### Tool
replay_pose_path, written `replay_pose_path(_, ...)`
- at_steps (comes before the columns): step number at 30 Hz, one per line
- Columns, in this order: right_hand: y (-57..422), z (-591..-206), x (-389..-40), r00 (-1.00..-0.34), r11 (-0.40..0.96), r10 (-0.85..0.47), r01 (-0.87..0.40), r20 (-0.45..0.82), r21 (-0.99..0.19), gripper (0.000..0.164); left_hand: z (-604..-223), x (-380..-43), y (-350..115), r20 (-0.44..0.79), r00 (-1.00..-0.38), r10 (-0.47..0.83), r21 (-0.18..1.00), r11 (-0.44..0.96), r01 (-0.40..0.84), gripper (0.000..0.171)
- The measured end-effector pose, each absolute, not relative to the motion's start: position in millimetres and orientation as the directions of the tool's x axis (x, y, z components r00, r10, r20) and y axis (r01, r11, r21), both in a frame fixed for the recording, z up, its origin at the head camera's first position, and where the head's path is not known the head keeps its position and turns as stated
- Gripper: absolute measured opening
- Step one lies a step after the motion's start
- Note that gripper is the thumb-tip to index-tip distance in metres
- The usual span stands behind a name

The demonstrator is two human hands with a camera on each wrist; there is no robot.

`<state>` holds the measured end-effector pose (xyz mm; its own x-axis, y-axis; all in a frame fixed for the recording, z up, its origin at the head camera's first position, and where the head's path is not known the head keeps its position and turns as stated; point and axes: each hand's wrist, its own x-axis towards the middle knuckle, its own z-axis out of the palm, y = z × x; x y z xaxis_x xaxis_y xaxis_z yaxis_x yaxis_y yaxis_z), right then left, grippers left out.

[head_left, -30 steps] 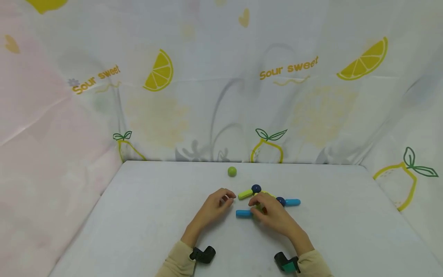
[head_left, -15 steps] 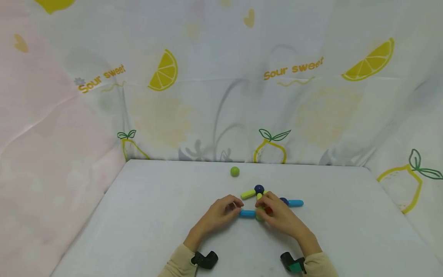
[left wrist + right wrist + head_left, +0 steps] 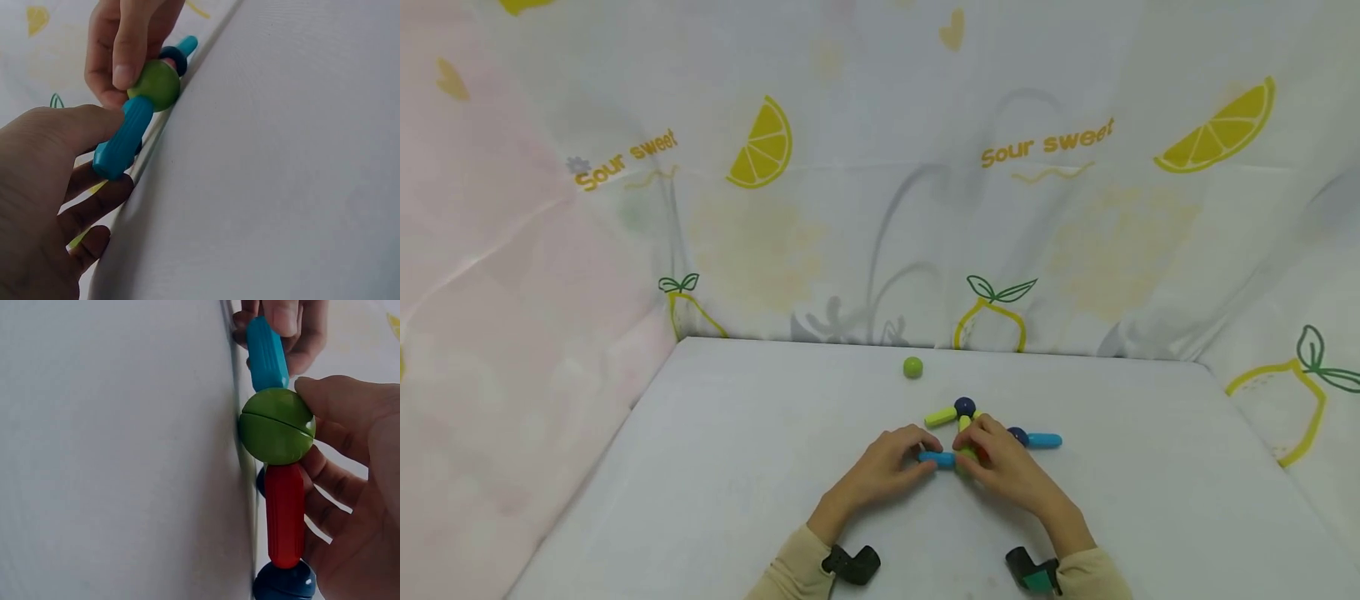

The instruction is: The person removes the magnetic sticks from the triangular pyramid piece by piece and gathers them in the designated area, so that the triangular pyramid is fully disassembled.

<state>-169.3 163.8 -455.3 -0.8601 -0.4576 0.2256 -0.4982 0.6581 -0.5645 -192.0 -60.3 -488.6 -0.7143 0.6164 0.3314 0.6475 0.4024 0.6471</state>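
Observation:
My left hand (image 3: 889, 468) pinches a blue rod (image 3: 125, 139) between thumb and fingers. That rod meets a green ball (image 3: 278, 428), which my right hand (image 3: 1013, 468) holds at its side with thumb and fingertips. From the ball's other side a red rod (image 3: 285, 515) leads to a dark blue ball (image 3: 285, 581). In the head view, yellow-green rods (image 3: 941, 417) fan out from another dark blue ball (image 3: 965, 407) behind the right hand. A second blue rod (image 3: 1045, 440) sticks out at the right. My right fingers hide part of the structure.
A loose green ball (image 3: 913, 367) lies near the back edge of the white table (image 3: 760, 400). Behind the table hangs a lemon-print cloth (image 3: 850, 208). Black wrist cameras are strapped at the left sleeve (image 3: 793, 567) and right sleeve (image 3: 1092, 573).
My left hand has moved right and taken hold of the blue rod's free end. My right hand has shifted slightly and now holds the green ball. The camera view has drifted a little.

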Motion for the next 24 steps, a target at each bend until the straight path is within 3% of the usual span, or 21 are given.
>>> replay_pose_path(8, 156.9, -456.5, -167.8, -0.865, 0.669, -0.453, -0.49, 0.216, -0.559, 0.008, -489.7, -187.0, -52.3, 0.343, -0.728, 0.594, 0.534, 0.514, 0.671, 0.025)
replay_pose_path(24, 155.8, -458.8, -168.3, -0.871, 0.682, -0.444, -0.481, 0.212, -0.55, 0.007, -488.8, -184.5, -52.8, 0.358, -0.732, 0.58, 0.561, 0.493, 0.665, 0.019)
